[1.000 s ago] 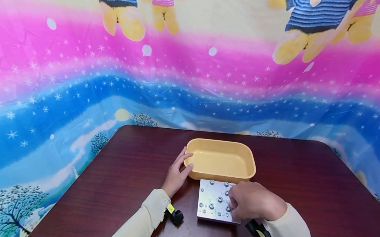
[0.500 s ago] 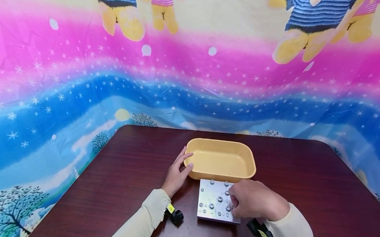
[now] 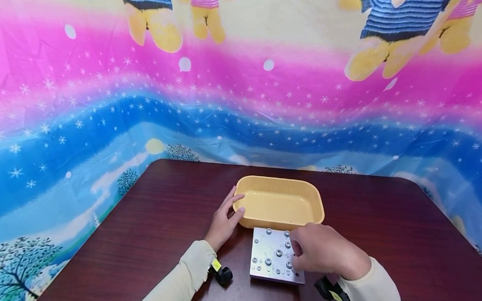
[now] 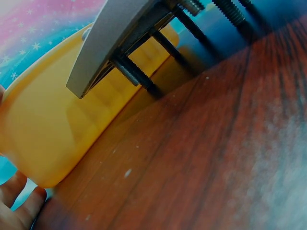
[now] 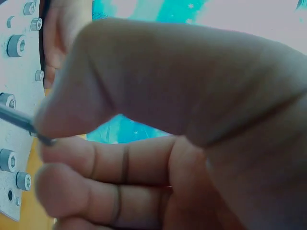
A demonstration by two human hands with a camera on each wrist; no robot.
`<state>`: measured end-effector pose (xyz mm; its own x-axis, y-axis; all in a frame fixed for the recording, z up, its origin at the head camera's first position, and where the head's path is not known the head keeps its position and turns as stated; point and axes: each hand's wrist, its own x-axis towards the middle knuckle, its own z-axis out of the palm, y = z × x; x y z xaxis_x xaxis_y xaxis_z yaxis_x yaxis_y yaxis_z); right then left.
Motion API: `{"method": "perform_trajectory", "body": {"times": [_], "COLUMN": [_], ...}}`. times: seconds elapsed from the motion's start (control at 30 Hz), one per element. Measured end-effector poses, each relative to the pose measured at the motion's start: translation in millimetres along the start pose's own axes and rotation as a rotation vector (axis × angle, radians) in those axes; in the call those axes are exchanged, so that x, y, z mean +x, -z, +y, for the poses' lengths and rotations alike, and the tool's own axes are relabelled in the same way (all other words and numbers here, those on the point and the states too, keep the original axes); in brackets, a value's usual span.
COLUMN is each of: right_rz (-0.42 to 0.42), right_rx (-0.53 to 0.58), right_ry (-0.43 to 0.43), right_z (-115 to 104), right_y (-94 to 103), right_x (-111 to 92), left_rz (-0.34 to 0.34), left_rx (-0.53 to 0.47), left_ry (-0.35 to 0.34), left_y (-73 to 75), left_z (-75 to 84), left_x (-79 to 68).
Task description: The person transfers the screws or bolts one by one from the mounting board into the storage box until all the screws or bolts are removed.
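A square metal plate (image 3: 272, 255), studded with socket-head screws, stands in front of a yellow bin (image 3: 278, 223). My right hand (image 3: 321, 250) is over the plate's right side, pinching a thin metal rod (image 5: 21, 120) that looks like a hex key between thumb and finger. The rod reaches toward the screw heads; whether its far end sits in one is cut off at the view's edge. My left hand (image 3: 223, 224) rests against the bin's left end with extended fingers, thumb at the rim. Long threaded screw shafts (image 4: 165, 45) stick out below the plate in the left wrist view.
A dark red-brown wooden table (image 3: 174, 201) bears everything, its far edge meeting a printed cloth backdrop (image 3: 243, 101). Black cameras are strapped at both wrists, the left camera (image 3: 223, 275) close to the plate's left side.
My right hand has shifted slightly upward and turned a little, its wrist moving right. The plate's lower right corner shows more. The left hand and bin have stayed put.
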<state>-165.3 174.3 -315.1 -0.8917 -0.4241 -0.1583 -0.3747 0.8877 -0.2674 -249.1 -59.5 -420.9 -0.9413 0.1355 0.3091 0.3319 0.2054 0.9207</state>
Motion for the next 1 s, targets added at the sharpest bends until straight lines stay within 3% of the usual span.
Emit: {"method": "perform_trajectory", "body": {"times": [0.13,0.53,0.83,1.0], "right_rz": [0.049,0.120,0.265,0.341], "right_rx": [-0.002,0.141,0.250,0.324], "right_ry": [0.046,0.156,0.180,0.126], "right_z": [3,18,28,39], "right_y": [0.5,4.0,-0.4,-5.0], "right_x": [3,14,26,36], "left_rz": [0.000,-0.006,-0.009,-0.005], "left_rx": [-0.002,-0.005,-0.013,-0.014], "left_ry": [0.000,0.004,-0.002,0.011], "left_y": [0.2,0.7,0.7,-0.1], "left_z": [-0.2,-0.3,0.6,1.1], "left_x": [-0.3,0.8,0.5,-0.4]}}
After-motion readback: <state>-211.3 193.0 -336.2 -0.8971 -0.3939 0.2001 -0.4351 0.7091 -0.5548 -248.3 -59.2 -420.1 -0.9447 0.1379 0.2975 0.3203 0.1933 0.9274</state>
